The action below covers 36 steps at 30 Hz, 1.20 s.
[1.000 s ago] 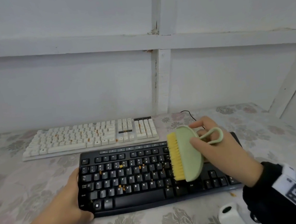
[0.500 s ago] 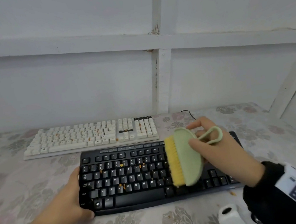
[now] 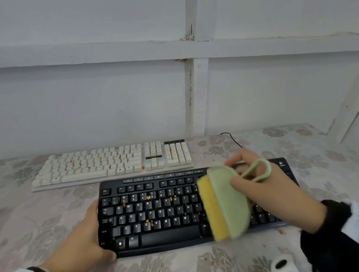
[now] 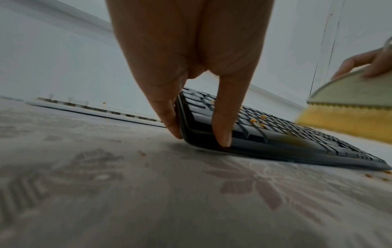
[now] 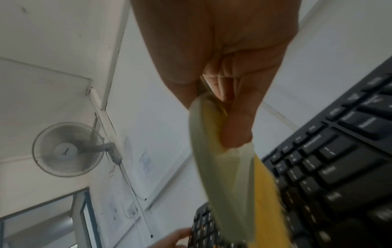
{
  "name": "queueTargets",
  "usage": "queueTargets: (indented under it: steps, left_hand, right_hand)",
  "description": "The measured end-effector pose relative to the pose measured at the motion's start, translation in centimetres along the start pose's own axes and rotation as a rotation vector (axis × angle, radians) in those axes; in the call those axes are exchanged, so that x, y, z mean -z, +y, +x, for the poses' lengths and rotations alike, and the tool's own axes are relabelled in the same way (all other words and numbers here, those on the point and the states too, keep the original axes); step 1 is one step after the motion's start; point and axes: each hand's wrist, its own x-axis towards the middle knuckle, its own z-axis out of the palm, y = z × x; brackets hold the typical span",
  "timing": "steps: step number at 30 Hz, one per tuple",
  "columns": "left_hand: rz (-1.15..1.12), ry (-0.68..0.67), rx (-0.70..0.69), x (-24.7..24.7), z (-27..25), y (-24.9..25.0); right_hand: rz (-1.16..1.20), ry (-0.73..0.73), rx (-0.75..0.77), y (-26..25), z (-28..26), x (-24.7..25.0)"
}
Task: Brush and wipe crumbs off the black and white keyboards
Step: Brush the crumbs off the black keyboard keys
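Observation:
The black keyboard [image 3: 156, 209] lies in front of me with orange crumbs [image 3: 148, 197] among its keys. My left hand [image 3: 95, 233] grips its left end, fingers [image 4: 222, 120] on the corner. My right hand [image 3: 243, 180] holds a green brush [image 3: 228, 202] by its body and loop handle. Its yellow bristles rest on the keys right of the middle, and the brush looks blurred. The white keyboard [image 3: 109, 163] lies behind, also dotted with crumbs. The right wrist view shows the brush [image 5: 222, 176] over the black keyboard [image 5: 339, 159].
A flowered cloth [image 3: 191, 271] covers the table, with loose crumbs [image 3: 282, 231] near the black keyboard's front right corner. A white object [image 3: 282, 266] sits at the near edge. A black cable [image 3: 231, 139] runs behind. A white wall stands close behind the table.
The brush has slid a little left and toward the near edge of the black keyboard. My left hand has kept its hold on the keyboard's left end.

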Motion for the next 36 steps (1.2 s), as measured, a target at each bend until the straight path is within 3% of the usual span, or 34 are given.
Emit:
queueTargets:
  steps: [3, 6, 15, 20, 23, 32, 36]
  left_hand:
    - [0.001, -0.003, 0.008, 0.0, 0.0, 0.1]
    - [0.016, 0.001, 0.006, 0.1, 0.0, 0.2]
    - [0.021, -0.003, -0.015, 0.1, -0.1, 0.5]
    - [0.024, -0.003, -0.003, 0.1, -0.3, 0.6]
    - [0.025, -0.007, -0.006, 0.1, -0.4, 0.8]
    - [0.032, -0.012, -0.022, 0.1, -0.3, 0.5]
    - [0.037, -0.012, -0.01, 0.1, -0.3, 0.6]
  right_hand:
    - [0.027, 0.099, 0.034, -0.4, 1.7, -0.5]
    - [0.001, 0.099, 0.01, -0.1, 2.2, -1.5]
    - [-0.062, -0.147, 0.018, 1.1, -1.1, -2.7]
    - [0.048, 0.081, 0.041, -0.4, 1.0, -1.5]
    - [0.014, 0.12, 0.039, -0.2, 1.8, -1.7]
    - [-0.08, -0.153, 0.03, 1.3, -1.5, -3.0]
    - [0.007, -0.081, 0.03, 0.3, -0.2, -2.1]
